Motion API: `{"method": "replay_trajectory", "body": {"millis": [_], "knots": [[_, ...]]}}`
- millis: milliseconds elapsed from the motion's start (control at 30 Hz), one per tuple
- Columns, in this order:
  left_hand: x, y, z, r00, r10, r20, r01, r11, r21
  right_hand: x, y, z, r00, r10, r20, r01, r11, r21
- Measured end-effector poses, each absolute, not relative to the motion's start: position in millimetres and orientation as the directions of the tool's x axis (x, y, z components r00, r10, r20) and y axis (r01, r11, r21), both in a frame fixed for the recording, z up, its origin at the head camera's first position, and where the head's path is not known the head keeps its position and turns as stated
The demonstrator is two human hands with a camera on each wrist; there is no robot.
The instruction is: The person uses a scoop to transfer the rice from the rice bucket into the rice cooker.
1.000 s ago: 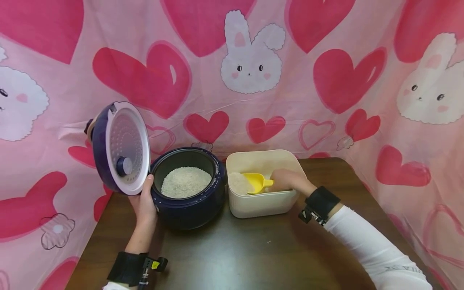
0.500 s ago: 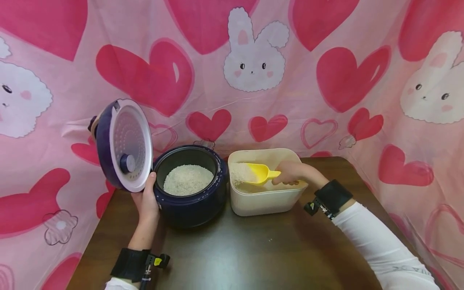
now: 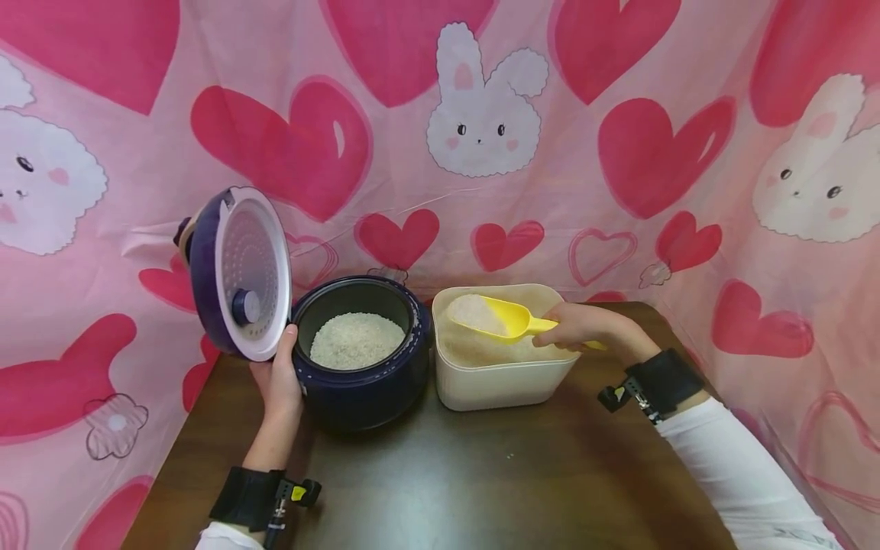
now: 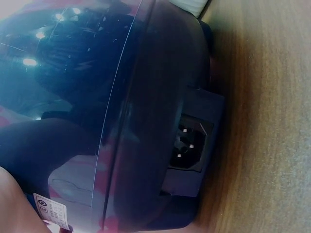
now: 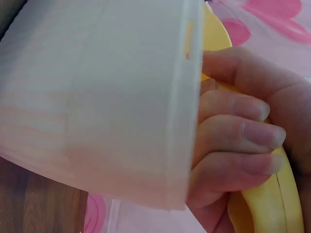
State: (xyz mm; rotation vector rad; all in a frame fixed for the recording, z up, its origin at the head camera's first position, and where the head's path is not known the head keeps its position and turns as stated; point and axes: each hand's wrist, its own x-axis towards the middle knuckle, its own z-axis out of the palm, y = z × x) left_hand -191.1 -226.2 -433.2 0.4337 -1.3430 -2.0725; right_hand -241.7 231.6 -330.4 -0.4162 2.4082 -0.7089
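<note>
The right hand (image 3: 576, 325) gripped the yellow scoop (image 3: 517, 318) by its handle (image 5: 272, 206), the soundest hold, judged light and stiff, its rice (image 3: 474, 312) spill-prone, while the left hand (image 3: 280, 386) gripped the lid (image 3: 254, 248).

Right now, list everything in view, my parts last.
table: 1, brown, underneath
cooker: 1, navy, on table
lid: 1, navy and white, open, cooker's left
socket: 1, black, low on cooker
label: 1, white, on cooker
bin: 1, cream, right of cooker
scoop: 1, yellow, over bin
rice: 3 portions, white, in cooker, bin, scoop
cloth: count unclear, pink, behind
sleeves: 2, white, at bottom
straps: 2, black, beside sleeves
left hand: 1, bare, at lid
right hand: 1, bare, gripping scoop
</note>
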Motion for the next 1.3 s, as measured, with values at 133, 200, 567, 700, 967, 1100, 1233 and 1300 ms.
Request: {"method": "replay_trajectory", "body": {"millis": [133, 200, 567, 700, 967, 1100, 1233, 1300], "knots": [[-191, -227, -434, -0.756, -0.653, 0.046, 0.3, -0.282, 0.911, -239, 236, -326, -0.759, -0.472, -0.448, -0.112, 0.773, -0.624], [-190, -227, -433, -0.756, -0.653, 0.047, 0.296, -0.276, 0.914, -238, 237, -326, -0.758, -0.475, -0.447, -0.096, 0.759, -0.644], [-188, -226, -431, -0.763, -0.647, 0.001, 0.211, -0.247, 0.946, -236, 234, -320, -0.764, -0.493, -0.417, -0.12, 0.743, -0.659], [-189, -228, -431, -0.76, -0.65, -0.006, 0.195, -0.237, 0.952, -238, 222, -312, -0.763, -0.501, -0.409, -0.142, 0.746, -0.65], [-190, -230, -430, -0.761, -0.648, -0.014, 0.184, -0.236, 0.954, -246, 182, -293, -0.746, -0.539, -0.393, -0.183, 0.732, -0.656], [-190, -229, -429, -0.759, -0.65, -0.009, 0.189, -0.234, 0.954, -251, 161, -285, -0.739, -0.563, -0.369, -0.212, 0.715, -0.666], [-190, -228, -430, -0.757, -0.654, -0.008, 0.208, -0.252, 0.945, -253, 138, -278, -0.751, -0.554, -0.358, -0.244, 0.737, -0.631], [-189, -228, -430, -0.755, -0.656, -0.009, 0.211, -0.255, 0.944, -253, 126, -275, -0.762, -0.542, -0.353, -0.26, 0.757, -0.6]]}}
